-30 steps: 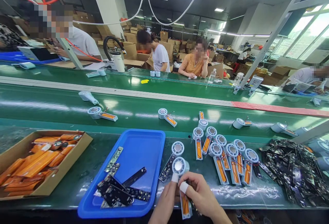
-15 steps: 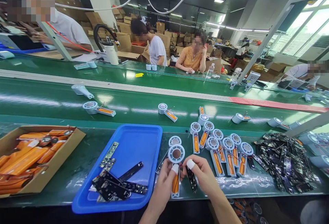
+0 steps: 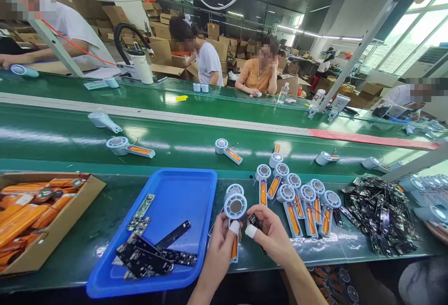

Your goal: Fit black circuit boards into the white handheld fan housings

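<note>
My left hand (image 3: pixel 220 242), with a white cover on its thumb, grips the handle of a pale blue handheld fan body (image 3: pixel 235 206). The round head points up, and an orange battery (image 3: pixel 234 247) shows in the open handle below. Just right of it, my right hand (image 3: pixel 271 235) pinches a black circuit board (image 3: pixel 254 221) between thumb and fingers; most of the board is hidden by the hand. White covers the right thumb as well. Behind the held fan lies another fan body (image 3: pixel 234 188), partly covered. Several fan bodies with batteries (image 3: pixel 287 194) lie to the right.
A blue tray (image 3: pixel 214 188) with several circuit boards (image 3: pixel 145 256) stands left of my hands. Further left is a cardboard box (image 3: pixel 75 218) of orange batteries. A heap of boards (image 3: pixel 381 216) lies right. Beyond runs a green conveyor (image 3: pixel 182 132) carrying fan bodies; co-workers sit across it.
My right hand has turned, and the circuit board that hung downward now shows only its upper end near the fan. A co-worker's hand at far left now reaches to a fan body.
</note>
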Demonstrator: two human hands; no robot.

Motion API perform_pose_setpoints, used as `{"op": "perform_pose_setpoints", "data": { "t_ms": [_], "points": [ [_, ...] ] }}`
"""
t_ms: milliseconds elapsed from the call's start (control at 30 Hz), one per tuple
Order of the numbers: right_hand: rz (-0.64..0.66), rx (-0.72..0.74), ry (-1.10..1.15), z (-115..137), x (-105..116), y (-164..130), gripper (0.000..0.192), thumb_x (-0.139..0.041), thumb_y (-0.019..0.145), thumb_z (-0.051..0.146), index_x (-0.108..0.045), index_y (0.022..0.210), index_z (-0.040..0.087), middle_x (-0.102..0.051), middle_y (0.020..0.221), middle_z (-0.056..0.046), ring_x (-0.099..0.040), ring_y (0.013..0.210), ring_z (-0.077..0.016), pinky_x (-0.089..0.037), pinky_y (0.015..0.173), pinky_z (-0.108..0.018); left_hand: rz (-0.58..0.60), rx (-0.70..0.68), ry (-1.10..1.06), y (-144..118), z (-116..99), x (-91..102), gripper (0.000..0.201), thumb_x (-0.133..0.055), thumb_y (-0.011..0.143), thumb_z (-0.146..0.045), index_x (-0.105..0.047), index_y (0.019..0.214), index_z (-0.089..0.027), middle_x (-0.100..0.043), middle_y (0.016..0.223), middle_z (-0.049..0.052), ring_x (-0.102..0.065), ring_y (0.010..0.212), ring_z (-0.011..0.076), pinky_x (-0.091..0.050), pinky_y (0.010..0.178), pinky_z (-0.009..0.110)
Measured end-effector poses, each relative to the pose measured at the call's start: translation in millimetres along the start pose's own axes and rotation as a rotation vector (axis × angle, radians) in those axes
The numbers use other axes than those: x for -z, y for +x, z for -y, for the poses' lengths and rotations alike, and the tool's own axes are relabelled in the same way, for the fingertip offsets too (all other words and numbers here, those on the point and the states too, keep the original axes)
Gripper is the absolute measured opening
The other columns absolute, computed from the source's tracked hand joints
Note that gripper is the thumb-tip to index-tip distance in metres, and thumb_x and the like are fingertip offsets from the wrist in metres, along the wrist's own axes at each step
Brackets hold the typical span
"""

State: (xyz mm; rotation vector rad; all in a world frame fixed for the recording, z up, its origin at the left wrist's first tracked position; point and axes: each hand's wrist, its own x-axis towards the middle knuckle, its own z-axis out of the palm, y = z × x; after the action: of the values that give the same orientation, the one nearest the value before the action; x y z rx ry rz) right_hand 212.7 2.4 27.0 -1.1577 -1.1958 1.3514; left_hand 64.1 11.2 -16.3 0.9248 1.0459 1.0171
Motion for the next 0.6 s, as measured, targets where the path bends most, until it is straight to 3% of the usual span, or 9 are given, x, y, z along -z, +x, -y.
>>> {"op": "perform_pose_setpoints", "data": {
  "t_ms": [67,200,300,367,467,600],
  "points": [
    [-0.074,-0.007,-0.112,-3.2,4.1,0.6,0.039,-0.069,0.083,0.032,-0.055,0.118,0.022,-0.063,0.085,0.0,-0.061,0.076,-0.0151,-0.047,0.068,-0.025,-0.049,0.004,0.024,0.3,0.9,0.5,0.052,-0.061,0.085,-0.06,-0.053,0.119,-0.021,-0.07,0.12,0.011,-0.065,0.114,0.0282,-0.048,0.1,0.041],
    [-0.118,0.049,-0.669,0.8,12.3,-0.7,0.02,-0.054,0.092,0.022,-0.059,0.111,0.021,-0.07,0.095,-0.005,-0.066,0.084,-0.0193,-0.046,0.074,-0.028,-0.11,-0.033,0.087,2.9,4.0,0.1,0.047,-0.06,0.086,-0.055,-0.053,0.117,-0.021,-0.07,0.117,0.011,-0.067,0.106,0.0273,-0.048,0.094,0.04],
    [0.043,0.033,-1.121,12.2,14.6,-6.1,0.021,-0.045,0.098,0.017,-0.065,0.101,0.02,-0.074,0.093,-0.008,-0.069,0.082,-0.0222,-0.041,0.068,-0.028,-0.108,-0.047,0.093,5.1,5.5,-0.1,0.045,-0.061,0.085,-0.051,-0.053,0.117,-0.021,-0.071,0.114,0.011,-0.067,0.101,0.0266,-0.05,0.087,0.038],
    [0.212,0.04,-1.275,19.1,13.7,-10.9,0.02,-0.048,0.101,0.023,-0.066,0.093,0.02,-0.074,0.086,-0.007,-0.069,0.076,-0.0221,-0.036,0.062,-0.027,-0.109,-0.055,0.109,5.2,4.8,0.0,0.04,-0.061,0.084,-0.047,-0.054,0.115,-0.021,-0.071,0.113,0.01,-0.067,0.101,0.0261,-0.05,0.085,0.036],
    [0.425,0.129,-1.276,22.4,10.1,-15.7,0.02,-0.063,0.094,0.039,-0.065,0.087,0.02,-0.073,0.081,-0.003,-0.065,0.068,-0.019,-0.03,0.057,-0.026,-0.089,-0.034,0.157,3.6,0.7,0.4,0.035,-0.061,0.083,-0.039,-0.055,0.112,-0.022,-0.072,0.108,0.007,-0.067,0.091,0.0232,-0.049,0.079,0.033],
    [0.427,0.152,-0.957,11.6,3.6,-10.7,0.026,-0.057,0.096,0.032,-0.06,0.075,0.018,-0.065,0.07,0.0,-0.054,0.06,-0.0121,-0.03,0.057,-0.023,0.006,0.076,0.018,1.8,-6.8,0.0,0.031,-0.061,0.082,-0.042,-0.058,0.106,-0.022,-0.072,0.093,0.003,-0.067,0.08,0.0206,-0.05,0.075,0.033]
  ]
}}
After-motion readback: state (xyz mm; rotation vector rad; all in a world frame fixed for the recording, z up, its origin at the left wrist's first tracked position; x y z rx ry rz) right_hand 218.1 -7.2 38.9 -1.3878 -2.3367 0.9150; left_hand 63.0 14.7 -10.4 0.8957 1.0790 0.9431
